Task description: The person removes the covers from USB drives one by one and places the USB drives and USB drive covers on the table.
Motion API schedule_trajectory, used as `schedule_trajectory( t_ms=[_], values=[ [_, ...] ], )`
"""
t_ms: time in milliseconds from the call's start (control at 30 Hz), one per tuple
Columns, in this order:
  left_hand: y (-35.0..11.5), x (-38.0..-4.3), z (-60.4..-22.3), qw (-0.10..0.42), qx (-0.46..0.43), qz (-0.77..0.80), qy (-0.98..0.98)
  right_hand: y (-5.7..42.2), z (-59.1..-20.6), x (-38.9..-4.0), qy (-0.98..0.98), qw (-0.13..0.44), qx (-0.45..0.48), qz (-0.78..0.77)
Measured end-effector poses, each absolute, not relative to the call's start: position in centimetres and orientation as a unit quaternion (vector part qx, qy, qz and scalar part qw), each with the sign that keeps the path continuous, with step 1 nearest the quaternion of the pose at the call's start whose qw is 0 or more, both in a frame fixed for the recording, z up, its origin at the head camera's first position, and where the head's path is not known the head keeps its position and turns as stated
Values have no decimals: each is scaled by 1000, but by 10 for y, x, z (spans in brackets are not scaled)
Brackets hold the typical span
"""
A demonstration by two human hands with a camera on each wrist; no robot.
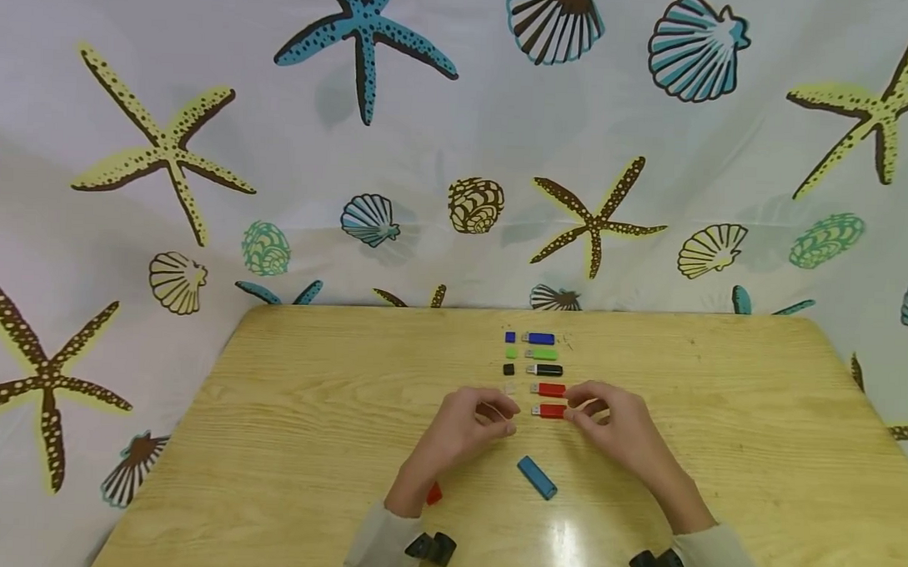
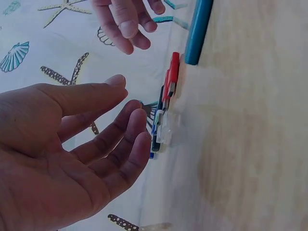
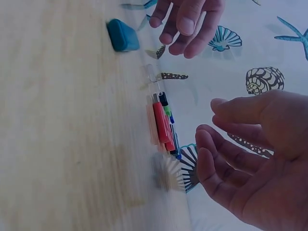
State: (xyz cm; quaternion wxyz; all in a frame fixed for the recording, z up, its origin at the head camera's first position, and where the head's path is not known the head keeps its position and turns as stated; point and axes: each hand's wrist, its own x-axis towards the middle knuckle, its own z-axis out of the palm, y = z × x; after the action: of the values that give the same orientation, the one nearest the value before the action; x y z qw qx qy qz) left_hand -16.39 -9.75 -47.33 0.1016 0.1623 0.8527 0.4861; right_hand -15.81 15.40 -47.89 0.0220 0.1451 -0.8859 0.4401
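My left hand (image 1: 473,422) hovers just left of a row of USB sticks, fingers loosely bent with nothing between them. On the other side my right hand (image 1: 610,418) is also relaxed and holds nothing; its fingertips overlap the ends of two red USB sticks (image 1: 550,411) in the head view. Behind these lie a black USB stick (image 1: 545,370), a green one (image 1: 542,354) and a blue one (image 1: 540,338). Small caps in blue (image 1: 510,337), green (image 1: 511,353) and black (image 1: 508,370) line up to their left. A clear cap (image 2: 168,129) shows near my left fingertips.
A larger teal stick-shaped object (image 1: 537,478) lies slanted on the wooden table (image 1: 307,412), nearer to me. Part of a red object (image 1: 434,493) shows beside my left wrist, the rest hidden. A patterned cloth (image 1: 429,149) hangs behind the table's far edge.
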Motion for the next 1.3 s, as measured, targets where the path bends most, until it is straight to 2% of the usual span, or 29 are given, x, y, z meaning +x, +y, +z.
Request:
schedule_trajectory(
  t_ms=[467,633,933,1133,1300],
  values=[
    [-87,-148,-486,120,202,461,856,153,-480,-129,-870,23,144,471],
    [-79,-142,-486,138,228,396,879,151,-483,-118,-865,19,137,483],
    [-74,-139,-483,124,295,285,904,146,-492,-103,-861,14,167,479],
    [-74,-136,-484,130,294,326,889,146,-495,-93,-854,-9,193,482],
    [-74,-130,-481,132,290,391,863,148,-494,-85,-839,6,224,495]
  ],
)
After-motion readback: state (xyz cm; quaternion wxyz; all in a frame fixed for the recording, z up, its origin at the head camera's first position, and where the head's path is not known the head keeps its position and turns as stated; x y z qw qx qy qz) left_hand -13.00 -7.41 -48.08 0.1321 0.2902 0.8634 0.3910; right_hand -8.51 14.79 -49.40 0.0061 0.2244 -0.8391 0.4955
